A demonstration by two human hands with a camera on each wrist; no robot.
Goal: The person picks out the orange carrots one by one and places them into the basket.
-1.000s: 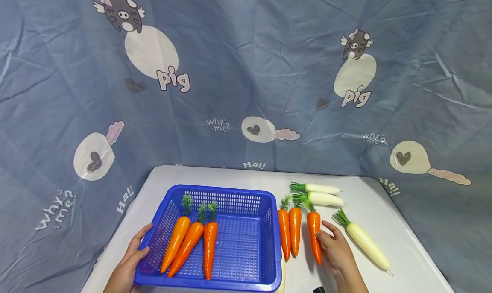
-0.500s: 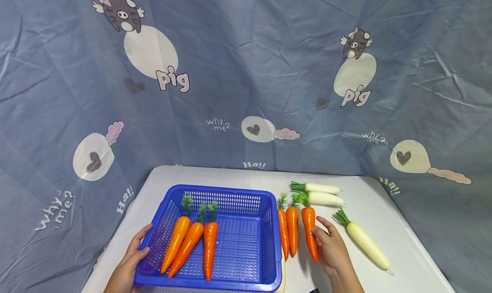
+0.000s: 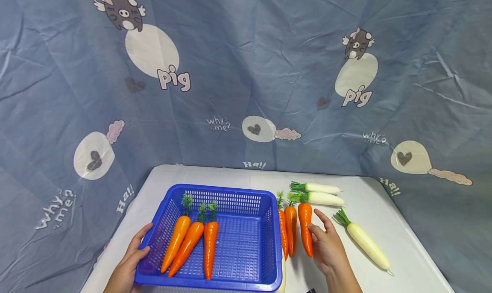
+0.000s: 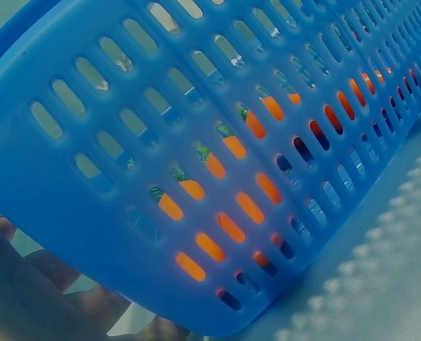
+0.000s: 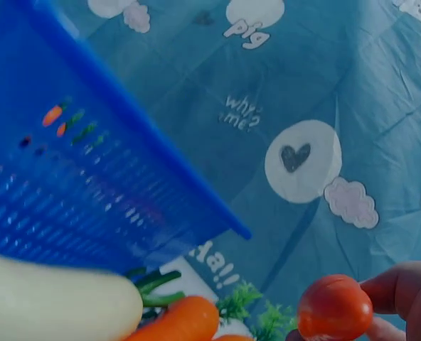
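My left hand (image 3: 128, 261) grips the left side of a blue plastic basket (image 3: 246, 250); in the left wrist view its fingers (image 4: 97, 305) lie against the basket's lower edge. Three carrots with green tops lie in the basket's left half, among them a carrot (image 3: 209, 250). My right hand (image 3: 328, 244) pinches another carrot (image 3: 305, 229) from its right side, thumb and fingers near its middle. Left of it, beside the basket's right wall, are two more carrots, the nearer one a carrot (image 3: 291, 229). In the right wrist view the held carrot (image 5: 333, 309) shows end-on.
Two white radishes, one a radish (image 3: 326, 198), lie behind the carrots. A larger radish (image 3: 367, 245) lies slanted at the right. Another white radish (image 5: 54, 298) sits against the basket's right side, mostly hidden in the head view. A patterned blue cloth (image 3: 246, 71) hangs behind the white table (image 3: 230, 175).
My right hand has moved left and slightly away from me with its carrot, closer to the two carrots beside the basket, which have also shifted a little left. The left hand and basket stay put.
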